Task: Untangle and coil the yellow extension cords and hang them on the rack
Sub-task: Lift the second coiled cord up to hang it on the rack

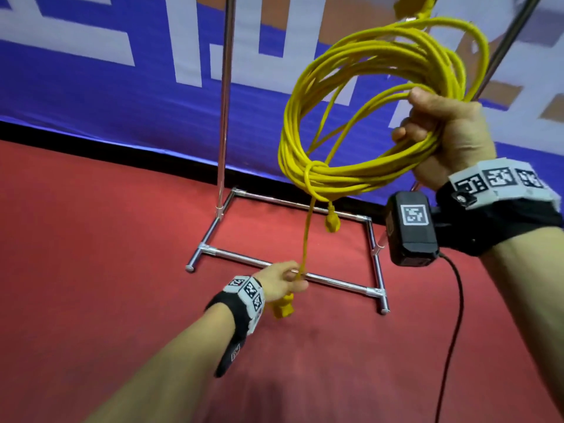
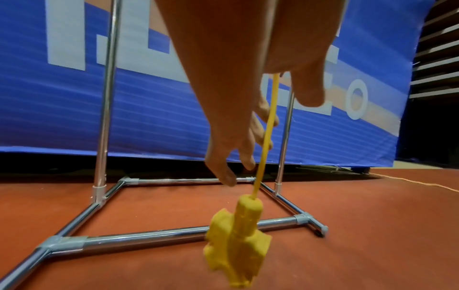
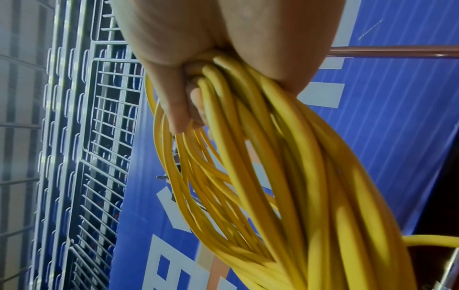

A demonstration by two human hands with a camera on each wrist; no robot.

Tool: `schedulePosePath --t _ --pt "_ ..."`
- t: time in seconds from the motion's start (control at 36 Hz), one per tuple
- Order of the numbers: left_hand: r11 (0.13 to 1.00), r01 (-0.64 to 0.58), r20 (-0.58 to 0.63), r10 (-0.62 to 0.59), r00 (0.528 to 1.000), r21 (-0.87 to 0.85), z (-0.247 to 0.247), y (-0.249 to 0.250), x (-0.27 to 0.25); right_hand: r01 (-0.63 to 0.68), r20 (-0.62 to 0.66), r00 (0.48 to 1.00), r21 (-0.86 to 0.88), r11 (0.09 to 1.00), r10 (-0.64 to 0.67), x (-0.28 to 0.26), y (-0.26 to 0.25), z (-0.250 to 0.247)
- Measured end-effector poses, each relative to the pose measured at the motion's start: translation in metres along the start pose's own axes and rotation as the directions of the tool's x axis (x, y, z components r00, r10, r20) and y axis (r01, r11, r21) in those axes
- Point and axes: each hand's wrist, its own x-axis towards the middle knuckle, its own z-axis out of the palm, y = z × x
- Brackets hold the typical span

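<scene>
- Left hand (image 1: pixel 282 280) low and forward, fingers curled round one loose strand of the yellow extension cord (image 1: pixel 360 96); strand runs taut up to the coil.
- Socket end (image 1: pixel 283 308) hangs just below that hand, clear of the red floor (image 1: pixel 106 254). Left wrist view: same socket end (image 2: pixel 237 243) dangles under the fingers (image 2: pixel 255 135), strand passing between thumb and fingers.
- Right hand (image 1: pixel 442 132) raised, fist closed round the bundled loops at the coil's right side. Right wrist view: many loops (image 3: pixel 261 157) bunched through the right hand (image 3: pixel 198 39), fingers wrapped tight.
- Coil held in the air in front of the rack, not on it. One turn is wrapped round the bundle at the bottom, forming a knot (image 1: pixel 316 170).
- Plug (image 1: pixel 332 222) hangs free under the knot.
- Rack (image 1: pixel 224 87): chrome uprights on a rectangular tube base standing on the floor, under and behind the coil.
- More yellow cord (image 1: pixel 424 7) at the top edge of the head view, above the coil; attachment not visible.
- Blue banner (image 1: pixel 91 87) with white lettering behind the rack.
- Wire grid panel (image 3: pixel 87 137) beside the banner, right wrist view only.
</scene>
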Motion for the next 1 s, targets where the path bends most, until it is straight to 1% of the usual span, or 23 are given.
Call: schedulePosePath --t 0.06,0.08,0.11,0.19,0.28,0.42,0.53,0.64,0.67,0.69,0.75,0.81,0.86,0.92,1.0 --pt "0.994 -0.042 -0.048 0.047 0.998 0.104 0.008 0.002 -0.003 0.015 0.003 1.0 -0.019 1.0 -0.015 -0.003 -0.005 0.002" --pt "0.991 -0.061 -0.07 0.07 0.995 0.123 0.01 0.003 -0.005 0.026 0.002 1.0 -0.038 0.999 -0.026 -0.005 -0.008 0.002" --pt "0.992 -0.072 -0.087 0.08 0.993 0.101 0.01 0.005 -0.007 0.042 0.002 0.999 -0.062 0.997 -0.042 -0.006 -0.011 0.002" --pt "0.993 -0.117 -0.142 0.113 0.983 -0.023 0.008 0.018 -0.017 0.107 0.001 0.994 -0.166 0.98 -0.109 -0.009 -0.018 0.0" --pt "0.969 -0.176 -0.209 0.138 0.968 -0.174 0.005 0.029 -0.023 0.13 -0.008 0.99 -0.275 0.953 -0.137 -0.012 -0.016 -0.005" --pt "0.897 -0.28 -0.317 0.171 0.933 -0.341 -0.002 0.058 -0.034 0.118 -0.02 0.991 -0.33 0.937 -0.132 -0.017 0.001 -0.019" --pt "0.846 -0.285 -0.363 0.118 0.924 -0.451 -0.009 0.077 -0.04 0.127 -0.049 0.987 -0.374 0.919 -0.156 -0.022 0.016 -0.029" --pt "0.799 -0.312 -0.399 0.099 0.912 -0.515 -0.016 0.086 -0.045 0.147 -0.093 0.973 -0.456 0.878 -0.211 -0.026 0.025 -0.032" --pt "0.776 -0.324 -0.411 0.092 0.907 -0.541 -0.017 0.088 -0.046 0.147 -0.103 0.969 -0.484 0.863 -0.224 -0.026 0.028 -0.033" --pt "0.739 -0.335 -0.419 0.079 0.904 -0.584 -0.017 0.09 -0.046 0.144 -0.11 0.967 -0.51 0.848 -0.23 -0.027 0.03 -0.034" --pt "0.639 -0.344 -0.407 0.053 0.912 -0.688 -0.018 0.096 -0.046 0.137 -0.105 0.967 -0.547 0.826 -0.23 -0.028 0.035 -0.036" --pt "0.541 -0.319 -0.347 0.053 0.936 -0.778 -0.017 0.105 -0.047 0.122 -0.095 0.971 -0.588 0.799 -0.219 -0.029 0.039 -0.037" --pt "0.453 -0.278 -0.27 0.083 0.959 -0.847 -0.014 0.117 -0.05 0.095 -0.098 0.975 -0.626 0.774 -0.199 -0.032 0.043 -0.037" --pt "0.336 -0.24 -0.211 0.121 0.97 -0.911 -0.011 0.129 -0.054 0.068 -0.103 0.98 -0.63 0.774 -0.17 -0.036 0.048 -0.037" --pt "0.149 -0.225 -0.195 0.197 0.961 -0.963 -0.006 0.142 -0.056 0.027 -0.103 0.989 -0.592 0.806 -0.108 -0.043 0.054 -0.036"
